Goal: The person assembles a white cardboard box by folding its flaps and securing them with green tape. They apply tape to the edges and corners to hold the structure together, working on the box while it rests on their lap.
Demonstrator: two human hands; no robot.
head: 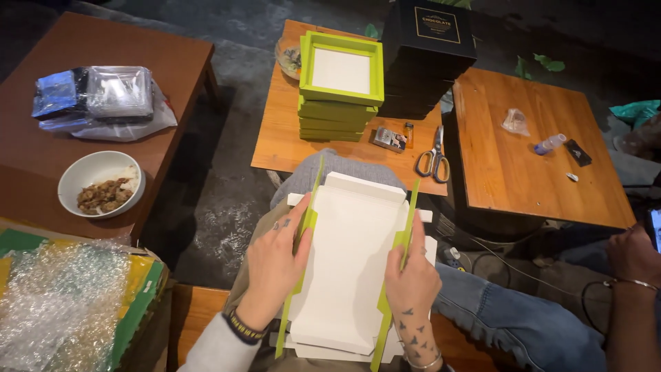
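Your left hand [275, 258] presses flat against the left green flap of the unfolded white box blank [354, 262] lying across your lap, fingers straight and together. Your right hand [412, 275] does the same on the right flap, so both long sides stand up between your palms. The end tabs still lie flat, so the box looks only partly folded (side walls up, ends left to do). At far left sit bubble wrap [62, 296] and a bowl of food [101, 183]. Ahead on the worktop [275, 148], a stack of finished green boxes [339, 86], then black boxes [427, 55] and scissors [433, 160]. Another person's hand [630, 255] rests at far right, well apart.
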